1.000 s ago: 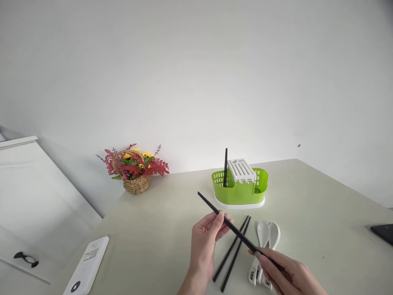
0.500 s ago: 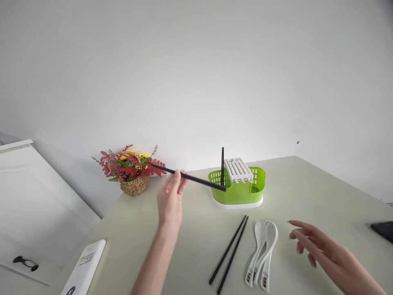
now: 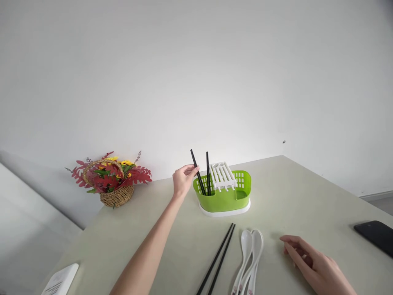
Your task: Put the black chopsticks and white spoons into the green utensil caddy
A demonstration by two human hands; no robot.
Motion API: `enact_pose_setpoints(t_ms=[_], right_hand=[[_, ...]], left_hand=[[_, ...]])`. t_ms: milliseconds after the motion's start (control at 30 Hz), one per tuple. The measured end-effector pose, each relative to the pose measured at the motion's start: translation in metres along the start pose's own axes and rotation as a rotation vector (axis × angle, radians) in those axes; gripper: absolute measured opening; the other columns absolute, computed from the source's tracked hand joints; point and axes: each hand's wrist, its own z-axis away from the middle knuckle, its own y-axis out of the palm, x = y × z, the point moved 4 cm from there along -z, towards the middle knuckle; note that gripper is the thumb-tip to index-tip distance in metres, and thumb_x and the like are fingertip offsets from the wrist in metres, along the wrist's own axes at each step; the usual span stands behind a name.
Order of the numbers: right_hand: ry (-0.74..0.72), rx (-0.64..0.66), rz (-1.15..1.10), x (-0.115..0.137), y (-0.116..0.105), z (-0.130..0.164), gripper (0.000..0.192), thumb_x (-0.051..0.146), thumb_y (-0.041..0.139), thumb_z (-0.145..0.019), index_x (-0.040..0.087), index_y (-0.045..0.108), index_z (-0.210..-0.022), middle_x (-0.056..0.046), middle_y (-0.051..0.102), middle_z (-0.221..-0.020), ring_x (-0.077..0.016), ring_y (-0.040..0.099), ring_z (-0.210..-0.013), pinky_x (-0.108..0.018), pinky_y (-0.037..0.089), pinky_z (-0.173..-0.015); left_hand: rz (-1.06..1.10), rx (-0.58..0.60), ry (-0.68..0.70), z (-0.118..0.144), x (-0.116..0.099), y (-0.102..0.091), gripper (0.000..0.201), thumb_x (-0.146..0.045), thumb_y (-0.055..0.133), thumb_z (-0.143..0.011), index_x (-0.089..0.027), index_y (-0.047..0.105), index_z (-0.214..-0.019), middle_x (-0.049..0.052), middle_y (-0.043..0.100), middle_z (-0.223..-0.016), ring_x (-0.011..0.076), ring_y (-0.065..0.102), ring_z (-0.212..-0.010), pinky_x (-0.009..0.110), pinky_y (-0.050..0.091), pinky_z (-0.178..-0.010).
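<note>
1. From the head view, we see a green holder (image 3: 224,197) standing on the table (image 3: 307,196); its left compartment carries two black chopsticks, one upright (image 3: 208,172), one leaning (image 3: 197,176).
2. Our left hand (image 3: 183,180), just left of the holder, has its grip pinched on the leaning chopstick.
3. Our right hand (image 3: 310,262) rests on the table in front of the holder, fingers loosely apart, holding nothing.
4. Two loose chopsticks (image 3: 217,258) and white spoons (image 3: 250,256) lie in front of the holder.

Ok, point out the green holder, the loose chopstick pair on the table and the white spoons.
green holder (image 3: 224,199): head view, on its front wall.
chopstick pair (image 3: 216,260): head view, mid-length of the two sticks.
white spoons (image 3: 251,242): head view, on the bowls.
</note>
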Motion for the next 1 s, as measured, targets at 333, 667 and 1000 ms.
enact_pose_setpoints(t_ms=[333,667,1000], right_hand=[[-0.001,0.056,0.013,-0.006,0.002,-0.006,0.044,0.067,0.048,-0.087,0.032,0.068,-0.107,0.002,0.074,-0.082,-0.0162,0.067,-0.065,-0.023,0.054,-0.065],[0.007,0.009,0.012,-0.002,0.001,-0.002,0.045,0.066,0.048,-0.088,0.031,0.068,-0.108,0.002,0.074,-0.083,-0.0154,0.066,-0.063,-0.022,0.054,-0.065],[-0.058,-0.120,0.069,-0.015,-0.003,-0.002,0.047,0.070,0.057,-0.078,0.033,0.075,-0.101,0.001,0.078,-0.083,-0.0218,0.073,-0.069,-0.026,0.058,-0.060]], left_hand=[[-0.203,0.092,0.034,-0.012,0.017,0.033,0.024,-0.045,0.078,-0.079,-0.023,0.080,-0.089,0.005,0.082,-0.095,0.0240,0.075,-0.091,0.036,0.057,-0.087],[-0.084,-0.131,0.021,0.017,0.022,0.001,0.038,-0.054,0.062,-0.091,-0.021,0.070,-0.108,0.009,0.075,-0.115,0.0224,0.068,-0.105,0.033,0.053,-0.089],[-0.309,0.251,-0.133,0.189,0.030,-0.012,0.029,-0.047,0.056,-0.096,-0.021,0.064,-0.105,0.006,0.067,-0.093,0.0201,0.064,-0.081,0.033,0.053,-0.080]])
